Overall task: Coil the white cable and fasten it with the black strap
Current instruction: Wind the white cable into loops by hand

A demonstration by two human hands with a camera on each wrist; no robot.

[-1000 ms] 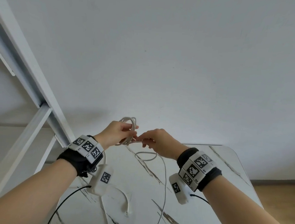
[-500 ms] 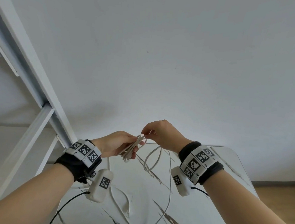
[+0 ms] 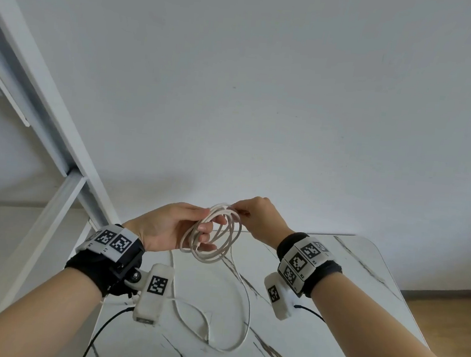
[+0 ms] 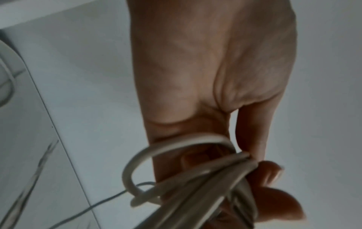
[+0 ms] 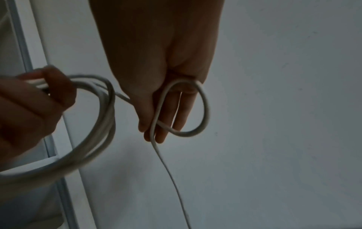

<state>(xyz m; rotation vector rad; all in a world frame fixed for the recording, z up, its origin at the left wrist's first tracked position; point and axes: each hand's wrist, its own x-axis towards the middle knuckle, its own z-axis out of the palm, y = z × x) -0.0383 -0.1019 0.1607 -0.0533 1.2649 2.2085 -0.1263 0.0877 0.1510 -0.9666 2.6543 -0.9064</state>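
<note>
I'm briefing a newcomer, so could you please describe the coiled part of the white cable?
Above the marble table, the left hand grips a bundle of white cable loops. Unlike the slack tail on the tabletop, it hangs in mid-air.

Two hands, the left hand and right hand, are sharing one white cable; one marble table is lying below.

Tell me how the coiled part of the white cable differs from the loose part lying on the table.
The coiled part hangs in the air in several stacked loops; the loose part lies on the marble table as a single slack strand. The left hand grips the coiled part and the right hand pinches its top; neither hand touches the loose part. Both are one white cable, with no strap on it yet.
</note>
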